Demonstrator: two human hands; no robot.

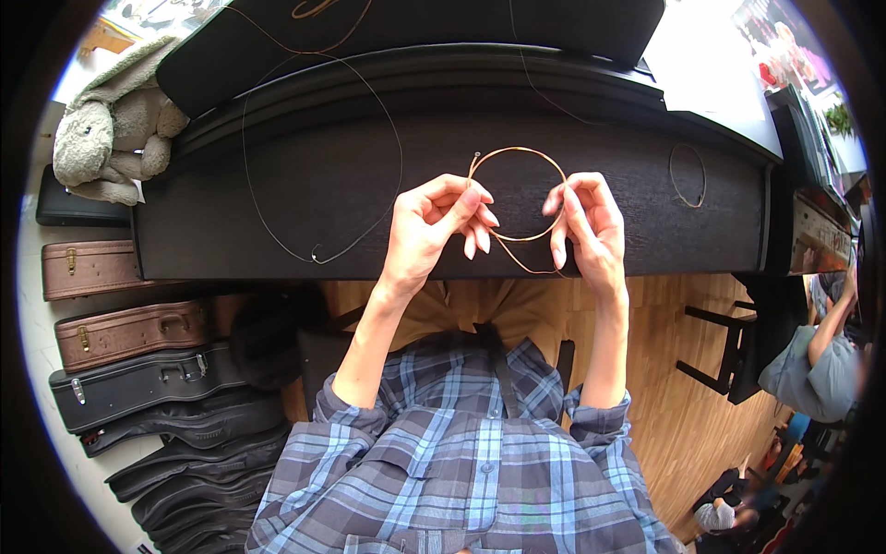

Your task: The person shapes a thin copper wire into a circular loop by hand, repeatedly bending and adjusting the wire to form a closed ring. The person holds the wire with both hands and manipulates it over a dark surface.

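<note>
Wire coil: I have the copper-coloured coil [520,149] directly between the two hands, a round ring whose left side meets the left fingers and whose right side meets the right.
Left hand: the left hand [437,220] pinches the coil's near-left edge, thumb against index finger, the other fingers curled loosely below.
Right hand: the right hand [592,226] grasps the opposite edge between thumb and fingertips; some finger blur on my feed.
Wire ends: one short end with a tiny ring [476,155] pokes up just above the left fingertips; a thin strand sags under the coil, from the left fingers toward the right hand.
Black panel: dark wooden surface [664,240] beneath and beyond both hands; I cannot tell whether the coil touches it.
Other wires: a wide thin loop [401,157] lies left of the left hand, a smaller loop [704,180] right of the right hand, well apart from it.
Far left: plush rabbit [88,143] beyond the left hand; brown cases [129,328] and a black case [138,383] stacked nearer the body.
Far right: white sheet [715,88] past the right hand.
Sleeves: plaid shirt [471,471], cuffs rolled below both hands.
</note>
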